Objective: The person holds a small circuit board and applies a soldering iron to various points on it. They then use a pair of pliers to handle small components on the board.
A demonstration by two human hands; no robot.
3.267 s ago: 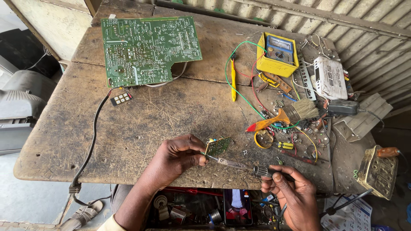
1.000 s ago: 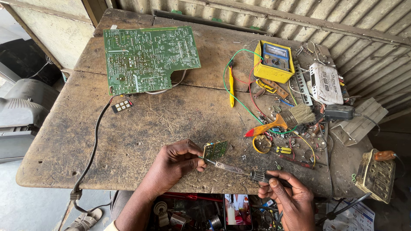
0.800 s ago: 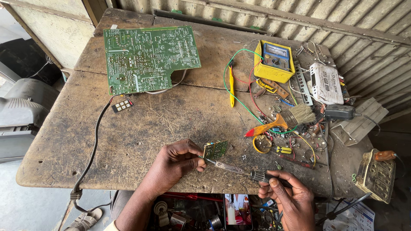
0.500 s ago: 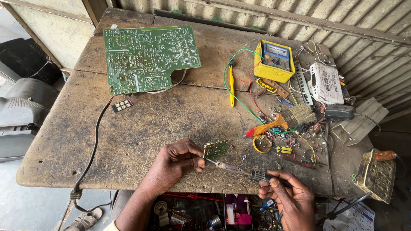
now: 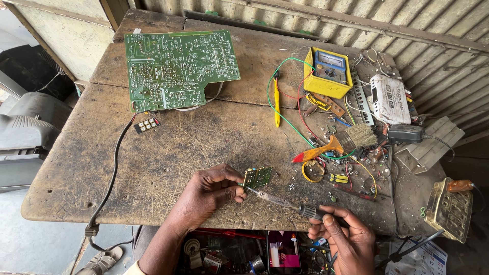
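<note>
Two hands at the near edge of a worn wooden bench (image 5: 168, 168); left hand (image 5: 206, 196) curled, fingertips pinching a small green circuit board (image 5: 257, 177) and propping it tilted on edge on the bench top; right hand (image 5: 346, 239) closed round the dark handle of a soldering iron (image 5: 277, 199), shaft slanting up and left, tip touching the lower left edge of the small board, just beside the left thumb.

Farther back on the left, a large green circuit board (image 5: 175, 66) lying flat, component side up; just below its lower left corner a small black keypad module (image 5: 146, 125), with a black cable (image 5: 109, 178) running down over the bench's front edge.

On the right side, a yellow multimeter (image 5: 326, 71) face up, red and green leads looping down from it; a yellow-handled probe (image 5: 276, 102) lying well left of the meter; a brush with an orange handle (image 5: 338, 143) across the wires, bristles pointing right; a roll of yellow tape (image 5: 311, 171) just below the brush; a white plastic-wrapped unit (image 5: 389, 98) and a black power adapter (image 5: 405, 133) at the far right edge.

Off the bench at right, a worn switch box (image 5: 448, 209); below the front edge, an open drawer (image 5: 244, 252) crowded with small parts; behind, a corrugated metal wall (image 5: 407, 25).
</note>
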